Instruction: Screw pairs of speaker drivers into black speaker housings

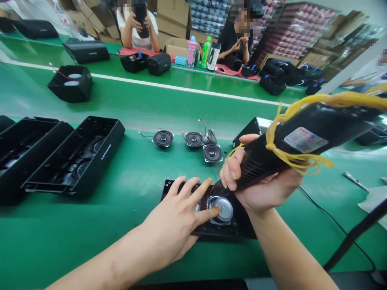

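One black plastic housing point(242, 225), six o'clock on green tabletop point(90, 225), round silver-backed speaker point(226, 211) inside. Left hand point(175, 217) spread palm-down, index fingertip on speaker, seemingly to keep it seated. Right hand point(263, 193) wraps black power tool point(256, 161) tied with yellow cord point(270, 146), nose slanting toward speaker's twelve-o'clock rim, apparently for aim; contact cannot be told. Four loose black-coned speakers point(194, 139) near twelve, probably for easy reach. Open black box-shaped cases point(90, 161) toward ten, likely leaving working room.
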`<state>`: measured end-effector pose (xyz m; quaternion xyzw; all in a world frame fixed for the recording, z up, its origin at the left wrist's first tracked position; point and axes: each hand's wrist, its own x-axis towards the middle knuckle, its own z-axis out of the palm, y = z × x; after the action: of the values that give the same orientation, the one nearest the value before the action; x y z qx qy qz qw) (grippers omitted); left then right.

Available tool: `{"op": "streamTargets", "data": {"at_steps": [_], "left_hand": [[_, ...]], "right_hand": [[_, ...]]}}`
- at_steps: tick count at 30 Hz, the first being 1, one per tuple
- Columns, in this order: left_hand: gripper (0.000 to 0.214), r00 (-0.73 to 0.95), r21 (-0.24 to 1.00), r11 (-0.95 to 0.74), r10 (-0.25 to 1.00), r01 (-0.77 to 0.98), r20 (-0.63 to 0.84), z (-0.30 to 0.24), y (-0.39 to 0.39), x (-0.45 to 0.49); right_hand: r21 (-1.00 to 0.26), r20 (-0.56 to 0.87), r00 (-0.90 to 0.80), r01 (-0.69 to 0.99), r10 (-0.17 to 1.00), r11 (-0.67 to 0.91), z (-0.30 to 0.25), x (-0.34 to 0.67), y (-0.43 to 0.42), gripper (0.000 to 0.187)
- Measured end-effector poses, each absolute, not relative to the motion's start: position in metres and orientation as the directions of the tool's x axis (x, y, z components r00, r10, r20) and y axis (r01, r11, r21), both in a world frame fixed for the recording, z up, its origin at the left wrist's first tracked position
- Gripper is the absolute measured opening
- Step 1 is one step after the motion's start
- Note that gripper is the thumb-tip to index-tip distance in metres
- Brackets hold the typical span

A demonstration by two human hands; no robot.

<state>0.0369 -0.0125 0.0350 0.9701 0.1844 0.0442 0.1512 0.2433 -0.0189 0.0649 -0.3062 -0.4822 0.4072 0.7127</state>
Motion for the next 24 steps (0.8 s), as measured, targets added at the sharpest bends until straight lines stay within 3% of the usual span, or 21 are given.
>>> {"op": "streamTargets", "data": {"at_steps": [12, 24], "left_hand": [[0.074, 0.927, 0.310, -0.887, 0.373, 0.341, 0.048, 0.034, -0.012, 0.037], [0.073, 0.922, 0.320, -0.879, 0.386, 0.355, 0.037, 0.033, -0.012, 0.038]], "right_hand": [[-0.822, 0.478, 0.100, -0.299, 0.873, 0.484, 0.059, 0.237, -0.017, 0.065], [-0.852, 0.374, 0.008, -0.393, 0.927, 0.347, 0.053, 0.231, -0.021, 0.066]]}}
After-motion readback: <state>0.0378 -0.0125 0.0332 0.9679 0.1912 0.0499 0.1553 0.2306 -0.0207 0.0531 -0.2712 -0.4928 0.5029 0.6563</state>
